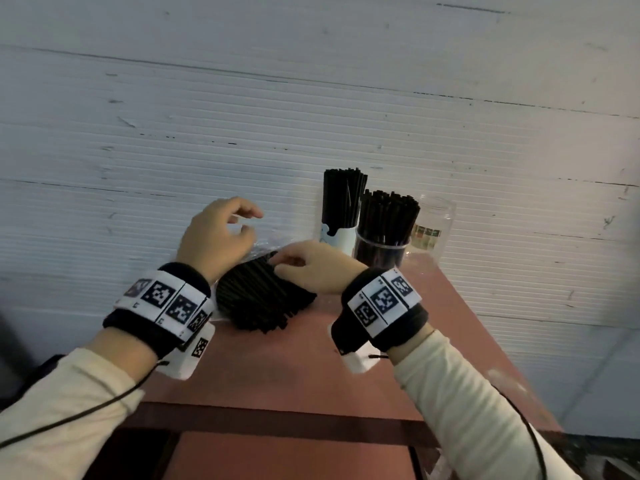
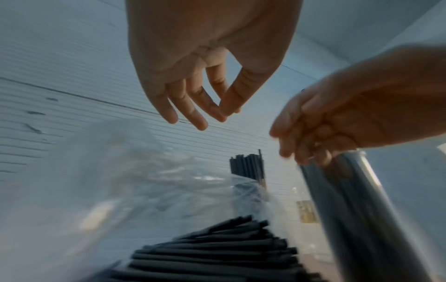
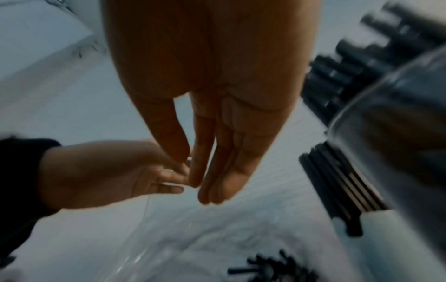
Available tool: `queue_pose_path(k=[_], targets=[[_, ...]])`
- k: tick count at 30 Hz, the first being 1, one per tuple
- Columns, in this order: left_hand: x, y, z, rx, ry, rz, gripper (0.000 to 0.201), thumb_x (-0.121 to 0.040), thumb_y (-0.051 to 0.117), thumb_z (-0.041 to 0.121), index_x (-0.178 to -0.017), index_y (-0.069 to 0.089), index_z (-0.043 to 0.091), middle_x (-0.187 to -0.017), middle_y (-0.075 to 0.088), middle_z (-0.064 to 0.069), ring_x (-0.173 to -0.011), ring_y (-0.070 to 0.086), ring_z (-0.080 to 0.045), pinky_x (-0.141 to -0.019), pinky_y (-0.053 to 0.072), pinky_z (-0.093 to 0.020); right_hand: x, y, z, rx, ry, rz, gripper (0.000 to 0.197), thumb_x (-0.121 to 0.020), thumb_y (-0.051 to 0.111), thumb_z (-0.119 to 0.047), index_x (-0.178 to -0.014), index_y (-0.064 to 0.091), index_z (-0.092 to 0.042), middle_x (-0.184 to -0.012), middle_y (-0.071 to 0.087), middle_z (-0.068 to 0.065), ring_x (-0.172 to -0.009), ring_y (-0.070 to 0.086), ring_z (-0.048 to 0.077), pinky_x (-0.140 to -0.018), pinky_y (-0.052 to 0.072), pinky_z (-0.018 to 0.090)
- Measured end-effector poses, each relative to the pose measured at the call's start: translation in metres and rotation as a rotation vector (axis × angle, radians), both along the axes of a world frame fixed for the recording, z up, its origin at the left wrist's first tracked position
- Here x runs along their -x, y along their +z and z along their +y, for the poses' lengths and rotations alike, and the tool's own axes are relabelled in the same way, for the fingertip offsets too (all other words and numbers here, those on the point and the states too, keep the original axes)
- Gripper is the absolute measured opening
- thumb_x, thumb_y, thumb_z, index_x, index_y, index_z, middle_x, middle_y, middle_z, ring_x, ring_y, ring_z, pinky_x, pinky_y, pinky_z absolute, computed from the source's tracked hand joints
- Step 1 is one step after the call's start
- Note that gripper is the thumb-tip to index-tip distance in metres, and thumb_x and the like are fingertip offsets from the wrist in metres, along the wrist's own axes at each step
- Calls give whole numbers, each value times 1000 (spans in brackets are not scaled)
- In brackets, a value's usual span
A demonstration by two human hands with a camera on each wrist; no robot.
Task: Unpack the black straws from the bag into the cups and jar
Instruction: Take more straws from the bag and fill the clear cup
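**Straws, bag, cups and jar on the tabletop**

Landmark: the bundle of black straws (image 1: 263,299), lying flat on the reddish tabletop (image 1: 311,368), inside a clear plastic bag (image 1: 266,247).

- Bundle of black straws: long axis runs from the near edge of the tabletop toward the wall; cut ends face the person, far ends point into the crumpled bag mouth. In the left wrist view the straws (image 2: 217,253) lie stacked side by side under the film (image 2: 115,171).
- Left hand (image 1: 218,237): above the far left end of the bundle, at the bag mouth. Thumb and fingertips (image 2: 223,112) meet in a pinch; whether the thin film is caught between them cannot be told.
- Right hand (image 1: 311,268): resting on the far right part of the bundle, fingers (image 1: 287,261) curled down onto the straws. Whether it grips straws or bag cannot be told; the right wrist view is blurred.
- White cup (image 1: 337,237): beyond the bundle to the right, by the wall, filled with upright straws (image 1: 343,199).
- Clear cup (image 1: 379,254): just right of the white cup, also holding upright straws (image 1: 388,216), fanned slightly.
- Glass jar (image 1: 433,226): farthest right of the bundle, upright, with a label.
- Wall (image 1: 311,98): white ribbed panels behind everything.
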State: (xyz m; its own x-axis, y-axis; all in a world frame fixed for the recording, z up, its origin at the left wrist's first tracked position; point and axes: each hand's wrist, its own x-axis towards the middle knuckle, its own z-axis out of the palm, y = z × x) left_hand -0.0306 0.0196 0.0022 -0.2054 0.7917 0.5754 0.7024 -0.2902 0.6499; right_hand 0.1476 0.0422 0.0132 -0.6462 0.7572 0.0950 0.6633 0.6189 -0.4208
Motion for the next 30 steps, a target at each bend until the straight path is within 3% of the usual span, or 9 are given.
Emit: queue_pose_path(k=[3,7,11,14,17,21,25,27,30], targets=[[24,-4,0,167,-28,130,23,-80,66,23,-102,67,29,-116,62,-4,-108,57,-20,-92,45,-34,25,-5,-2,39,41,-262,43,-98,49,-38,-137,52,-19,-137,54,1,-125,49,17,-98,33,23],[41,-14,4,352,-120,154,35,-83,67,12,-117,65,22,-130,60,-2,-121,55,-20,-96,43,-31,55,-13,3,67,75,-378,50,-97,50,-39,-143,44,-18,-146,46,4,-133,42,20,-107,30,29],[48,-21,7,351,-144,127,46,-80,59,-3,-113,66,29,-131,61,2,-122,54,-16,-93,42,-24,73,-22,7,13,92,-437,53,-94,56,-35,-143,43,-20,-146,46,5,-134,41,24,-109,30,35],[52,-21,6,338,-156,95,52,-77,59,-7,-110,67,32,-130,62,2,-124,53,-14,-101,43,-30,80,-26,5,-113,121,-431,49,-92,58,-25,-139,47,-19,-144,47,4,-132,42,25,-107,30,34],[58,-20,2,315,-185,67,51,-78,62,-6,-107,66,36,-132,61,3,-127,52,-13,-106,41,-34,82,-26,3,-66,135,-448,57,-90,60,-14,-143,41,-22,-147,44,3,-135,39,24,-108,28,33],[60,-18,0,321,-200,32,50,-79,63,-6,-107,66,36,-133,60,2,-129,50,-12,-101,41,-27,83,-29,8,-17,116,-438,58,-90,59,-10,-144,42,-23,-148,42,2,-136,38,22,-109,28,30],[57,-15,-1,341,-221,24,48,-81,62,-8,-109,65,31,-135,57,2,-130,48,-10,-78,40,-5,80,-26,12,-43,81,-417,45,-92,55,-13,-136,53,-21,-144,47,-1,-133,41,19,-105,33,30],[57,-15,-1,334,-222,17,48,-81,60,-9,-110,65,28,-135,57,2,-129,50,-10,-68,42,1,75,-25,14,-10,65,-336,42,-89,57,-9,-129,59,-23,-134,57,-1,-123,51,18,-93,39,25],[57,-18,-1,337,-205,7,48,-83,59,-9,-115,65,25,-135,57,2,-128,50,-9,-68,43,-1,67,-28,19,56,6,-186,40,-84,58,-4,-116,67,-26,-113,67,1,-97,63,16,-79,48,21]])
